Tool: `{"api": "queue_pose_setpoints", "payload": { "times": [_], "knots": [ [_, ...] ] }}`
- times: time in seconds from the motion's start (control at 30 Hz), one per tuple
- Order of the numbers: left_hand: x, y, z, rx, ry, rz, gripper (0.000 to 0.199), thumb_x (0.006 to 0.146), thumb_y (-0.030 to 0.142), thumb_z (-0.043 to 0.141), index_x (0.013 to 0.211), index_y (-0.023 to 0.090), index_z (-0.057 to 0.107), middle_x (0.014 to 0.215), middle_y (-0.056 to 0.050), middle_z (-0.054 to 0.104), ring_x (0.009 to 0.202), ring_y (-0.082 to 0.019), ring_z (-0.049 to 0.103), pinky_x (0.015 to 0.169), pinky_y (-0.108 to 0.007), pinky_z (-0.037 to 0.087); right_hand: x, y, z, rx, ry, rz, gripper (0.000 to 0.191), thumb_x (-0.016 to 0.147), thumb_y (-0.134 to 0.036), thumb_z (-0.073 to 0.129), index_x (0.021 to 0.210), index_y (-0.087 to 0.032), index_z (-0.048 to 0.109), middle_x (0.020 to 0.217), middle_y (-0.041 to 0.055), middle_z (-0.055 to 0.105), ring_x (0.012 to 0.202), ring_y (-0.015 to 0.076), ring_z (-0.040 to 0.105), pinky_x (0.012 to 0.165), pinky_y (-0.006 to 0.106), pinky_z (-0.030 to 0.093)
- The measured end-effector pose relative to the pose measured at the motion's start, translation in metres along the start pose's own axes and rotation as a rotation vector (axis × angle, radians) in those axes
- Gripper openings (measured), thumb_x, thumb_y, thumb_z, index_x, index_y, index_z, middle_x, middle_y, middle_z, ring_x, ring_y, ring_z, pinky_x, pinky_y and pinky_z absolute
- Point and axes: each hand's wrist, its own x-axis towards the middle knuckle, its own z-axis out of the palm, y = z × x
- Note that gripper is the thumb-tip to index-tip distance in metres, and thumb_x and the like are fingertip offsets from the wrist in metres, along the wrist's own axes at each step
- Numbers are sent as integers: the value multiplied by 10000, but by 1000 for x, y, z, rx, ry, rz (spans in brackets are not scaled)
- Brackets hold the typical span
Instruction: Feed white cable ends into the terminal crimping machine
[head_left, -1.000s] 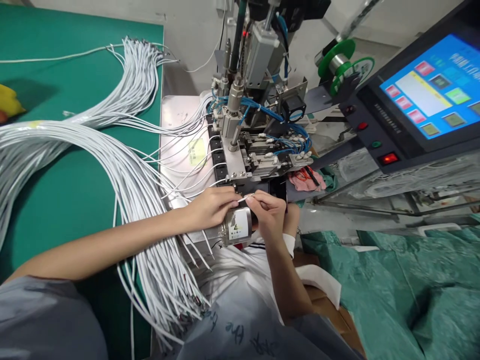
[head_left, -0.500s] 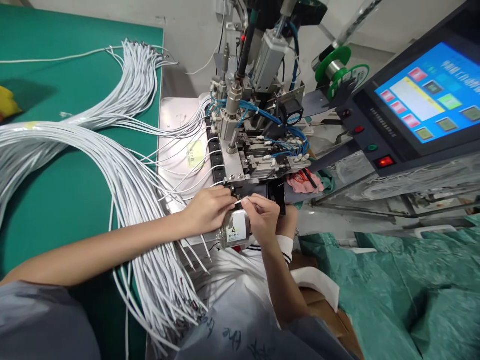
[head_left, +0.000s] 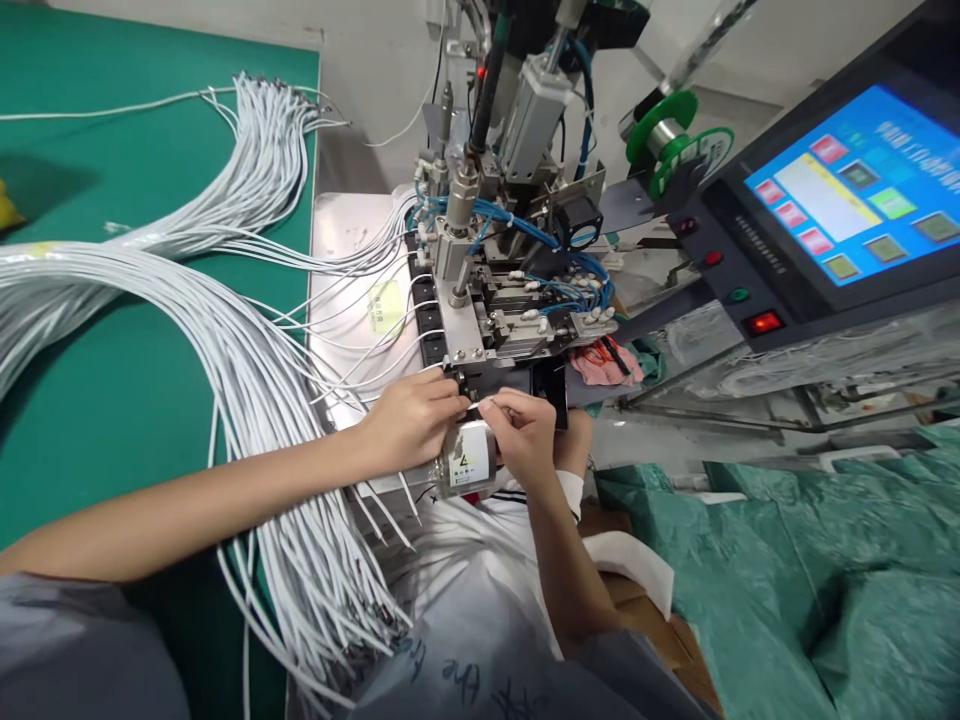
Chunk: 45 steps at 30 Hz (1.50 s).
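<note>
Both hands, left hand [head_left: 409, 418] and right hand [head_left: 525, 435], pinch one white wire end [head_left: 474, 408] at the machine fixture [head_left: 480, 345]. Several wires already sit in slots; a large wire bundle [head_left: 225, 350] remains on the worktop [head_left: 112, 400].

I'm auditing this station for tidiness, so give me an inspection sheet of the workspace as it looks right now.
Surface: green mat on the bench, metal plate beside the machine.
Job's things: thin white wire end pinched between both hands at the black fixture of the machine.
Clutter: pink cloth behind the fixture; yellow thing at the mat's far left edge.
Grips: left hand and right hand meet fingertip to fingertip, closed on the wire end.
Cables: large bundle of white wires fanned over the mat, ends hanging off the near edge; blue hoses on the machine.
Surroundings: lit touchscreen, green spool, green sheeting at right.
</note>
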Motion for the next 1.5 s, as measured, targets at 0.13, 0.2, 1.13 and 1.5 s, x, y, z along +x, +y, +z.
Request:
{"api": "queue_pose_setpoints", "payload": {
  "times": [0.13, 0.2, 1.13, 1.5],
  "knots": [
    [0, 2, -1, -204, 17, -103, 192, 874, 208, 497, 828, 157, 676, 669, -38, 621, 633, -147, 523, 567, -264, 408, -4, 0, 12, 67, 130, -9, 284, 838, -271, 536, 582, -154, 573, 539, -28, 395, 516, 92, 369, 497, 252, 274],
    [0, 2, -1, -242, 16, -121, 178, 868, 213, 515, 834, 161, 682, 676, -35, 630, 633, -143, 532, 567, -260, 407, -6, -1, 16, 64, 173, -15, 276, 842, -276, 533, 602, -156, 596, 540, -26, 403, 511, 92, 372, 491, 251, 278],
    [2, -4, 0, 57, -318, -136, 295, 929, 214, 358, 1000, 140, 634, 803, -49, 579, 595, -136, 551, 508, -263, 399, 10, 33, 2, 34, -45, 130, 238, 832, -305, 512, 675, -155, 609, 624, -7, 545, 581, 109, 468, 551, 233, 355],
    [3, -13, 6, 262, -480, -39, 342, 821, 71, 385, 1104, 96, 576, 866, -78, 573, 590, -149, 583, 488, -275, 430, 13, 61, 15, 207, -14, 261, 167, 742, -316, 574, 680, -163, 596, 581, -19, 554, 518, 103, 469, 526, 237, 379]
  ]
}}
